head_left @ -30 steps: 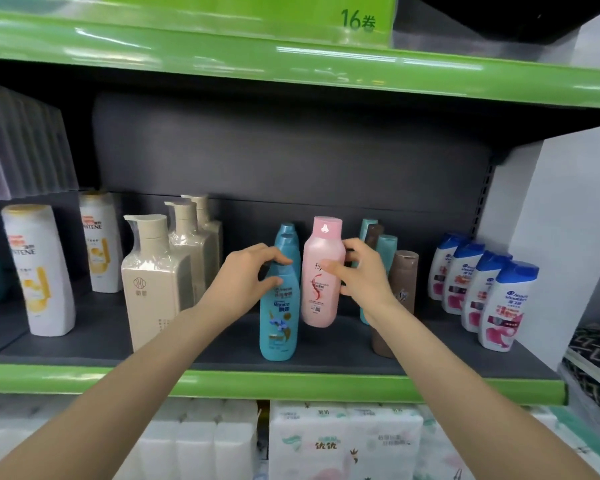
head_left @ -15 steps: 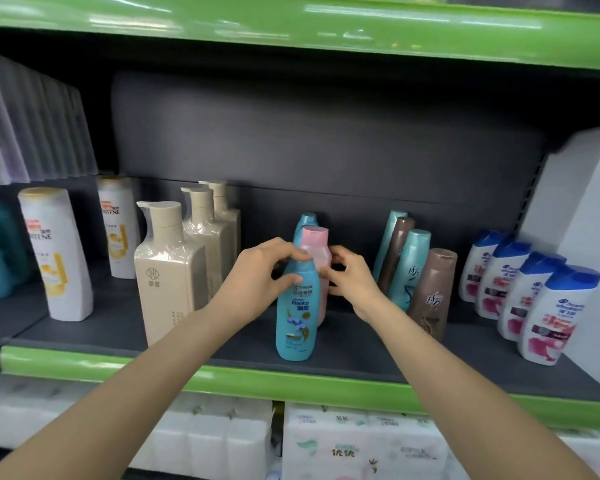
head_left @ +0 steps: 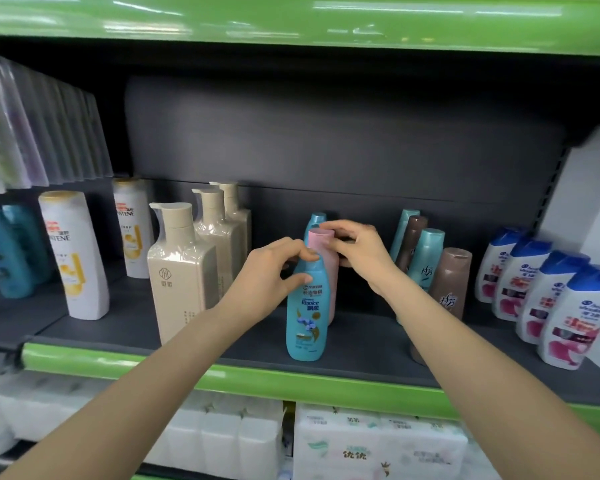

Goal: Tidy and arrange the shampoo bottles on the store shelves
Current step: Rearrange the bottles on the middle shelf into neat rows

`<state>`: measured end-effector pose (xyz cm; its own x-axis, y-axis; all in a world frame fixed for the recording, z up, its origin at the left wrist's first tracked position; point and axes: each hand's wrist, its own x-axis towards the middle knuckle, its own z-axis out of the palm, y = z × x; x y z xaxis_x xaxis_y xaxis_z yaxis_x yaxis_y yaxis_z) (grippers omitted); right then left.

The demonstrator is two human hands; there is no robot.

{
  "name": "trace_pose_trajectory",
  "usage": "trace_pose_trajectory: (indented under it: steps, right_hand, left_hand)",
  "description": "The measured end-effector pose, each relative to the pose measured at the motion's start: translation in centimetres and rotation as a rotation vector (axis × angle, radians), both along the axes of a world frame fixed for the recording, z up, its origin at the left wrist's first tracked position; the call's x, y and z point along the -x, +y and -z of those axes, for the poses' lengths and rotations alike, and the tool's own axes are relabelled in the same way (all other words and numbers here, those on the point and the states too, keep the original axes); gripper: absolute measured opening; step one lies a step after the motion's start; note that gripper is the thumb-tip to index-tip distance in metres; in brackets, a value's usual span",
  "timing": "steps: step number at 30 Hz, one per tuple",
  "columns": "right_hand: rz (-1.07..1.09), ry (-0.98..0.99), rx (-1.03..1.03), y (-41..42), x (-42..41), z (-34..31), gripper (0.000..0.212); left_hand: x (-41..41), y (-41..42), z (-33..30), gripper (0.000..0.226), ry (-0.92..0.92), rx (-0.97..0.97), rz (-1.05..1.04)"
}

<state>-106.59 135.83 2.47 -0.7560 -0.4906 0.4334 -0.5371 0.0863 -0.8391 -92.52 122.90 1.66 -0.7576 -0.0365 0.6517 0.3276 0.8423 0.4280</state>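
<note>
half done: left hand [head_left: 274, 271] gripped teal bottle [head_left: 307, 306], right hand [head_left: 357, 251] clasped pink bottle [head_left: 326, 251]; teal/brown bottles [head_left: 426, 261] leaned unsorted.

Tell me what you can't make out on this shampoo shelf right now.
Head view only:
- Pink bottle: label hidden behind the front blue Rejoice bottle and the right hand.
- Rear blue bottle: only its cap shows.
- Front brown bottle: base covered by the right forearm.
- Left hand: fingers around the Rejoice neck; grip firmness unclear.
- Hanging packets, far left: blurred, unreadable.
</note>
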Motion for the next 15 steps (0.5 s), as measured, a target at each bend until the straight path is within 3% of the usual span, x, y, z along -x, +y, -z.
trace_pose_trajectory:
  steps: [11,15]
  right_hand:
    - [0.054,-0.001,0.026,-1.1,-0.2,0.4,0.028]
    - [0.055,-0.059,0.064,-0.2,-0.1,0.0,0.028]
  left_hand:
    - [-0.1,0.0,0.5,0.023,0.007,-0.048,0.018]
    - [-0.4,-0.2,0.1,0.021,-0.011,-0.173,0.074]
